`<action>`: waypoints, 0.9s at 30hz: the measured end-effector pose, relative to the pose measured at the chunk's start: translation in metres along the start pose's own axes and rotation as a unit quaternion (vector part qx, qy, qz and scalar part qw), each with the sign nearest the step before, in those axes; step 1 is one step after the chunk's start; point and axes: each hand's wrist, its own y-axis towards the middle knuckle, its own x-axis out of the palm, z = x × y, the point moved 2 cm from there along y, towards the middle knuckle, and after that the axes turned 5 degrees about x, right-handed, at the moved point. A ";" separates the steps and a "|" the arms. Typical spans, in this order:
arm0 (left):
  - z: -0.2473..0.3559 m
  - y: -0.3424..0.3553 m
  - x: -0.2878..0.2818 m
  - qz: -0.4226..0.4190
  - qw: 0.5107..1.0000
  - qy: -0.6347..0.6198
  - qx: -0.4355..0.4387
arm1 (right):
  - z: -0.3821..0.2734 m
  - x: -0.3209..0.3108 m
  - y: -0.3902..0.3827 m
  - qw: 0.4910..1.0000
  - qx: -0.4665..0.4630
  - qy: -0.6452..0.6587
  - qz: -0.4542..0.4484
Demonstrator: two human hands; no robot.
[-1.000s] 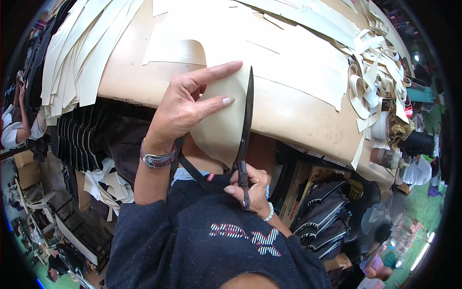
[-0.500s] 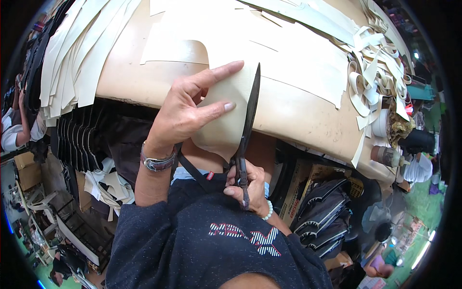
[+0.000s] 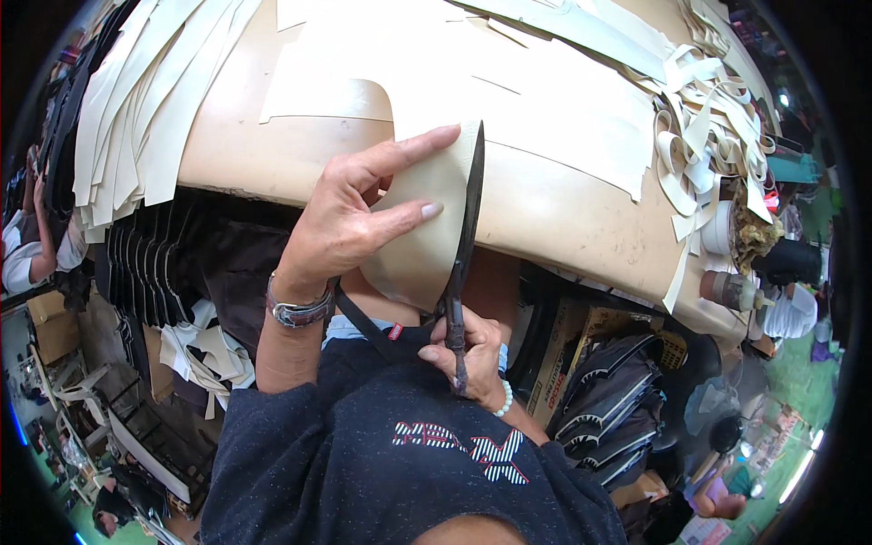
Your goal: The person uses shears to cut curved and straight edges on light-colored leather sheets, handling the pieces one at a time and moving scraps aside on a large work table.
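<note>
My left hand (image 3: pixel 341 218) grips a cream, leather-like piece (image 3: pixel 413 259), thumb and index finger stretched over its face and the other fingers hidden behind. The piece hangs over the table's near edge, its lower end narrowing toward my lap. In my right hand (image 3: pixel 479 350) are large dark scissors (image 3: pixel 471 209), handles down near my shirt. Their long blade points up and away, along the right edge of the piece. The second blade cannot be made out. Beyond the piece, large cream sheets (image 3: pixel 563 118) lie flat on the table.
On the tan table (image 3: pixel 554 213), long cream strips (image 3: pixel 173 73) hang over the left edge. Curled offcuts (image 3: pixel 699 136) heap at the right, near a small jar (image 3: pixel 727 291). Black sewn pieces (image 3: pixel 609 409) stand in a box below right. Other people are visible at the sides.
The scissors' tip has shifted slightly left, and the blade now lies against the piece's right edge. The piece has tilted a little, its lower end moving left. My left hand has barely moved.
</note>
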 end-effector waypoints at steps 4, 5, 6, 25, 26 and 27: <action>0.002 -0.001 0.001 0.007 1.000 -0.008 0.002 | 0.002 0.001 -0.001 1.000 0.009 0.001 0.005; 0.002 -0.001 0.001 0.005 1.000 -0.010 -0.002 | 0.003 0.001 -0.001 1.000 0.013 0.002 0.004; 0.002 -0.002 0.001 0.004 1.000 -0.014 -0.006 | 0.003 0.002 -0.001 1.000 0.017 0.003 0.003; -0.002 -0.006 0.000 0.000 0.999 -0.028 -0.017 | 0.009 0.003 -0.007 1.000 0.019 -0.015 0.017; -0.003 -0.005 0.000 -0.004 1.000 -0.021 -0.005 | 0.010 0.004 -0.007 0.999 0.027 -0.010 0.018; -0.004 -0.005 0.001 -0.008 1.000 -0.014 0.007 | 0.011 0.004 -0.008 0.999 0.035 -0.005 0.018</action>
